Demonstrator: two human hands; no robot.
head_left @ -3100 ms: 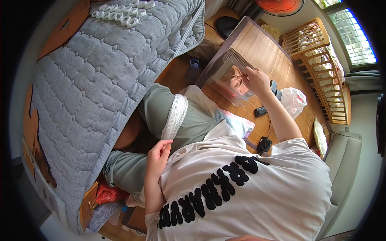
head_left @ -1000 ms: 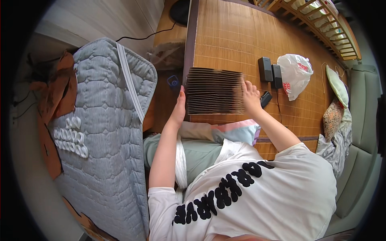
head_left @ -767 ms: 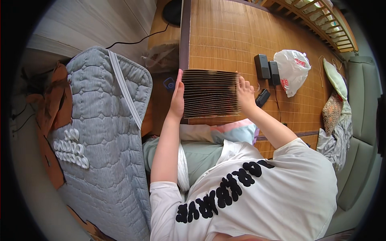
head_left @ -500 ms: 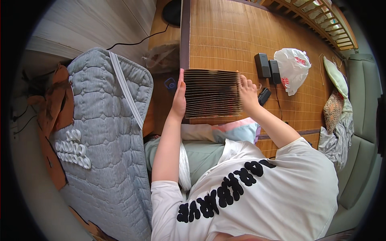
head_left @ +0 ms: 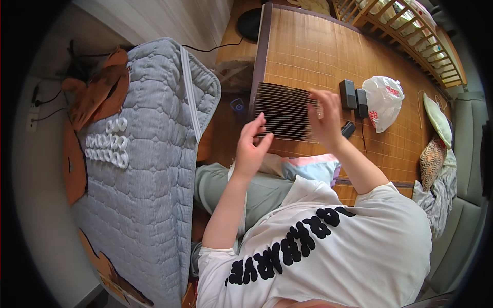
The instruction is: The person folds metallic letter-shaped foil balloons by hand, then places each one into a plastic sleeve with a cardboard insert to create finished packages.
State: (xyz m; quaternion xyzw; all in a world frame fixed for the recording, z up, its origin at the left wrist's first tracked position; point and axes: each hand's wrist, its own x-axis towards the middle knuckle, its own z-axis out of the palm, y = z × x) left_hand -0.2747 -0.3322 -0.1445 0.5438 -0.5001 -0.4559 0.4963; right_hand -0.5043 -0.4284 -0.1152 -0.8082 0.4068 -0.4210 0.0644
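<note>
A squarish block of thin dark layers with pale edges (head_left: 285, 110) lies on the bamboo mat close to its left border. I cannot tell whether it is a stack of sheets or one folded piece. My left hand (head_left: 250, 149) is by the block's near left corner, its fingers apart and holding nothing. At the block's right side is my right hand (head_left: 327, 115), slightly blurred, with thumb and fingers spread. Whether its fingertips still touch the edge cannot be made out.
Right of the block are black box-shaped devices (head_left: 347, 94) with a cable and a white plastic bag (head_left: 382, 102). White rings (head_left: 107, 149) sit in rows on the grey quilted mattress (head_left: 159, 154) at left. A pastel cushion (head_left: 310, 167) lies near my lap; a wooden railing (head_left: 405, 38) stands far right.
Both hands were pressed flat against the block's two sides. The left hand has come off and moved nearer to me; the right hand's fingers have loosened. The whole view has shifted.
</note>
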